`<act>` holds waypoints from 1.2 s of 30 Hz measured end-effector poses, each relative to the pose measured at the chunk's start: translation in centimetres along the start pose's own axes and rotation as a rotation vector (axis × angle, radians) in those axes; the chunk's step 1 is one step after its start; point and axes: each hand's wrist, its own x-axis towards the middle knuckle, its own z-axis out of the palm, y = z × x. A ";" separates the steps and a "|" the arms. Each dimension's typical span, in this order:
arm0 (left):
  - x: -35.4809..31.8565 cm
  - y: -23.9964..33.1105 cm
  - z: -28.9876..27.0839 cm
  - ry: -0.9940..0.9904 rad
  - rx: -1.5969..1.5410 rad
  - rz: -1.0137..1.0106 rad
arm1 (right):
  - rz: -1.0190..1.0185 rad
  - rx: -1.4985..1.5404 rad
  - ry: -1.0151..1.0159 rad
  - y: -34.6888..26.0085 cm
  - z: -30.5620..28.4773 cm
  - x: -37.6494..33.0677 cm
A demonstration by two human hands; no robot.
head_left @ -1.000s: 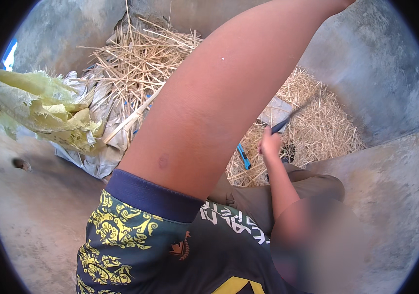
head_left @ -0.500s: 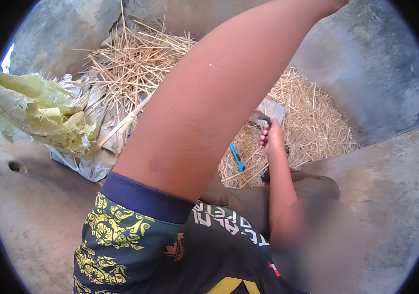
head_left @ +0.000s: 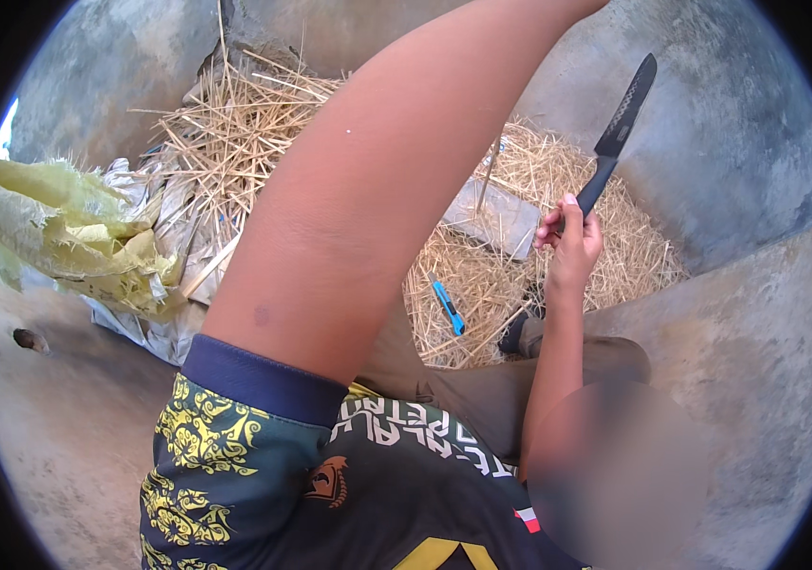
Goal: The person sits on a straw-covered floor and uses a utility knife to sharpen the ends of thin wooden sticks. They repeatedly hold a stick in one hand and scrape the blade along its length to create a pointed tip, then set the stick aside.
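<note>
My right hand (head_left: 572, 242) is closed around the handle of a black knife (head_left: 623, 112), whose blade points up and to the right over a pile of straw (head_left: 615, 256). My left arm (head_left: 377, 209) rises across the middle of the view, and its hand is cut off past the top edge. A small blue utility cutter (head_left: 448, 306) lies on the straw to the lower left of my right hand. Beyond that hand, a flat grey block (head_left: 493, 217) rests in the straw.
More straw (head_left: 254, 133) is heaped at the back left against a grey concrete wall (head_left: 738, 142). Crumpled yellow plastic (head_left: 93, 237) and grey sheeting (head_left: 154, 323) lie at the left. The concrete floor (head_left: 55, 437) has a small hole (head_left: 28, 339). My bent knee in brown trousers (head_left: 482, 389) is below.
My right hand has lifted and turned the knife, so the blade now stands up and to the right instead of lying low over the straw. My left arm stays raised.
</note>
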 end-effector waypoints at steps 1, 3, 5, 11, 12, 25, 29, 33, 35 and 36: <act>0.1 -0.1 0.1 0.024 0.002 0.015 | 0.059 0.004 -0.064 0.0 -0.3 0.0; 0.1 -0.2 0.2 0.036 -0.003 0.033 | 0.195 0.099 -0.152 0.0 -0.2 -0.2; 0.1 -0.2 0.1 0.015 -0.015 0.038 | 0.115 0.012 -0.076 -0.3 0.4 -0.8; -0.2 0.1 -0.7 -0.043 -0.068 0.000 | -0.400 -0.091 0.096 0.3 1.5 -1.9; -0.1 0.1 -0.7 -0.032 -0.061 0.006 | -0.403 -0.070 0.088 0.9 1.8 -1.9; -0.5 0.0 0.0 -0.015 -0.116 0.071 | 0.428 -0.302 0.068 9.1 0.7 0.0; -0.9 0.4 -0.7 -0.020 -0.074 0.036 | 0.048 -0.058 0.079 2.8 2.1 -1.7; 0.5 0.1 -0.2 -0.023 0.004 -0.066 | -0.113 -0.083 0.026 4.7 3.3 -2.3; 0.7 -0.3 -0.4 -0.055 0.026 -0.055 | 0.337 -0.183 -0.183 5.0 2.6 -1.7; 0.6 -0.2 -0.5 0.006 0.003 -0.023 | 0.560 -0.227 -0.294 5.3 2.5 -1.4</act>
